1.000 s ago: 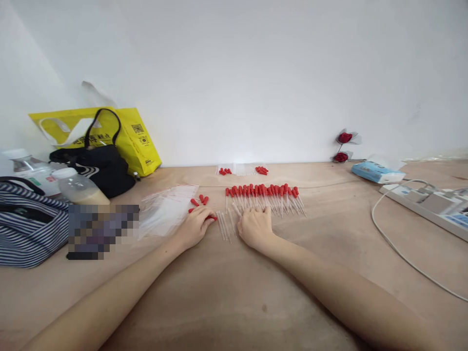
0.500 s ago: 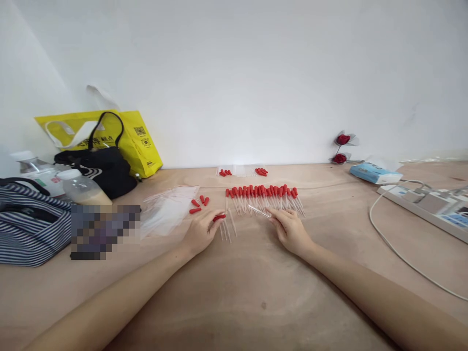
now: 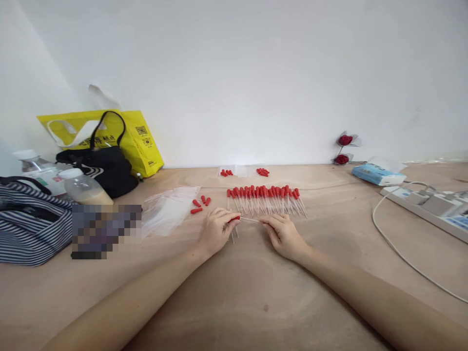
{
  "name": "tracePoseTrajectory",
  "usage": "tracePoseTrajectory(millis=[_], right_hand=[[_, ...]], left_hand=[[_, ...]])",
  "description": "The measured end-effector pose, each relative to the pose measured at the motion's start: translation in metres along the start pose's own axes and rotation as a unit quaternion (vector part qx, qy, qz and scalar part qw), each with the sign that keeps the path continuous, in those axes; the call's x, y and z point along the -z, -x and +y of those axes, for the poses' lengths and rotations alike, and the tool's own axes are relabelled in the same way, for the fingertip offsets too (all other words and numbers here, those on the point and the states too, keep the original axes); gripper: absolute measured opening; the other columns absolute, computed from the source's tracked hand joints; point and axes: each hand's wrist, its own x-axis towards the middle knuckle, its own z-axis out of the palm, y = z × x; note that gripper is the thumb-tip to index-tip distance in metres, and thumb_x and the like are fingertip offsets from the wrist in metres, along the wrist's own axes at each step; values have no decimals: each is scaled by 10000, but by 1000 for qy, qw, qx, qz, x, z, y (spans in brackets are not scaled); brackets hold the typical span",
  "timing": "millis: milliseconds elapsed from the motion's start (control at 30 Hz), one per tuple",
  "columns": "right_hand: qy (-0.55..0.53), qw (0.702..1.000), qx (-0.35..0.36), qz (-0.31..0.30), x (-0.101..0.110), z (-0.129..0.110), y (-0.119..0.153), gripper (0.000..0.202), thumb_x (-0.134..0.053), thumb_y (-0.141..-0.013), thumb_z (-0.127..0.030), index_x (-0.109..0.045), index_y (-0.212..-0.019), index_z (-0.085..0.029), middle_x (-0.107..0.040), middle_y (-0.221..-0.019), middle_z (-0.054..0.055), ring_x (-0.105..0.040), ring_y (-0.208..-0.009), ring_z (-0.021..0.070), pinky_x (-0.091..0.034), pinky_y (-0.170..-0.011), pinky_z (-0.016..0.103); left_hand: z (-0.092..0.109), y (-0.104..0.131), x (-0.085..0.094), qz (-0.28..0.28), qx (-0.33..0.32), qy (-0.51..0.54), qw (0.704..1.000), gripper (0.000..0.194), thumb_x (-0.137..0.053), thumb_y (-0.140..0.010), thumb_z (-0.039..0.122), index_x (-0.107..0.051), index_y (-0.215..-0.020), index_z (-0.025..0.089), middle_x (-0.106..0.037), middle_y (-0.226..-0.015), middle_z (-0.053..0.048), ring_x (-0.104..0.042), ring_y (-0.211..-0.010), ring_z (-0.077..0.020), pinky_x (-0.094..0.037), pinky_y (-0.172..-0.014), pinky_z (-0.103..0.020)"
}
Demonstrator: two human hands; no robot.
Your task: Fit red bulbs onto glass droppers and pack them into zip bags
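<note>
Between the fingers of my left hand (image 3: pixel 219 228) is a red rubber dropper bulb (image 3: pixel 236 219), its open end facing right. My right hand (image 3: pixel 281 234) pinches a thin clear glass dropper tube (image 3: pixel 250 220), whose left end meets or nearly meets the bulb; I cannot tell whether it is inside. Under my left fingertips lie a few bare glass tubes (image 3: pixel 234 236), partly hidden. Beyond both hands is a row of droppers with red bulbs (image 3: pixel 263 192), glass ends toward me. Several loose red bulbs (image 3: pixel 196 210) lie left of my left hand.
Clear plastic bags (image 3: pixel 166 209) lie to the left, near a striped pouch (image 3: pixel 36 229), bottles (image 3: pixel 86 187), a black bag (image 3: pixel 106 170) and a yellow bag (image 3: pixel 141 141). At the back sits a bag with red bulbs (image 3: pixel 262 172). Tissues (image 3: pixel 376 174) and a power strip (image 3: pixel 424 204) stand right.
My left hand has moved right with the red bulb. My right hand has shifted slightly left and turned the tube level, bringing its end to the bulb.
</note>
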Motion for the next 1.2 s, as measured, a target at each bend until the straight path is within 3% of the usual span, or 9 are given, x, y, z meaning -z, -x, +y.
tracePoseTrajectory(millis=[200, 333, 833, 1067, 1200], right_hand=[[-13, 1000, 5, -13, 2, -4, -1, 244, -376, -830, -125, -561, -981, -175, -637, -874, 59, -564, -800, 146, -358, -753, 310], [-11, 1000, 13, -23, 1, -7, -2, 202, -389, -852, -195, -583, -908, -177, -624, -760, 42, -549, -705, 137, -354, -697, 292], [50, 988, 132, -61, 6, 2, -4, 228, -361, -848, -160, -582, -901, -146, -588, -711, 42, -482, -639, 126, -297, -656, 281], [60, 986, 145, -51, 2, -7, -4, 239, -346, -853, -177, -579, -895, -138, -561, -655, 37, -447, -588, 123, -302, -642, 279], [65, 986, 147, -50, 2, -10, -3, 237, -342, -853, -171, -570, -910, -137, -554, -661, 38, -442, -592, 125, -299, -626, 273]], left_hand=[[0, 1, 1, 12, -15, 28, 999, 177, -536, -805, 245, -642, -934, 187, -657, -816, -44, -544, -791, -172, -448, -743, -340], [0, 1, 1, 17, -21, 30, 999, 174, -532, -808, 243, -644, -931, 192, -662, -818, -44, -557, -791, -169, -459, -733, -331], [0, 4, 4, -21, -89, -2, 996, 160, -474, -839, 241, -626, -841, 190, -673, -791, -26, -588, -758, -157, -402, -744, -334], [2, 3, 4, -19, -45, 19, 999, 185, -436, -851, 236, -614, -867, 187, -667, -812, -37, -588, -785, -163, -418, -759, -330], [2, 3, 4, -19, -51, 23, 998, 200, -415, -860, 241, -606, -881, 187, -662, -813, -41, -581, -794, -166, -418, -761, -327]])
